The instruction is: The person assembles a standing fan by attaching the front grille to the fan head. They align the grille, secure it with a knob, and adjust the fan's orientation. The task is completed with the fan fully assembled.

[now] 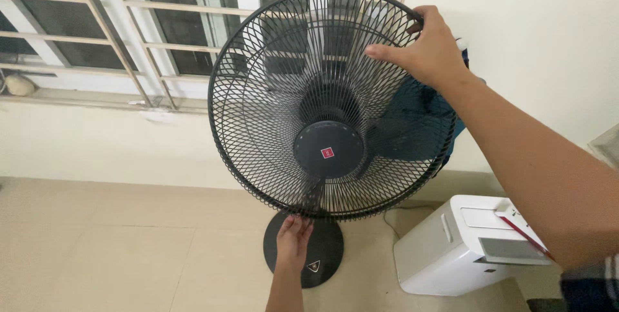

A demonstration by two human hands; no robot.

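Observation:
A black standing fan fills the middle of the view, with a round wire front grille [284,60] and a dark hub cap [329,149] bearing a small red square. My right hand [429,48] grips the grille's upper right rim, fingers spread over the wires. My left hand [293,241] reaches up from below and touches the grille's bottom edge. Dark blades show behind the wires. The fan's round black base [322,257] rests on the tiled floor under my left hand.
A white box-shaped appliance [451,247] stands on the floor at the lower right, close to the fan base. A barred window [109,35] is behind the fan at the left. A cream wall [535,48] rises on the right. Beige floor tiles [116,254] stretch left.

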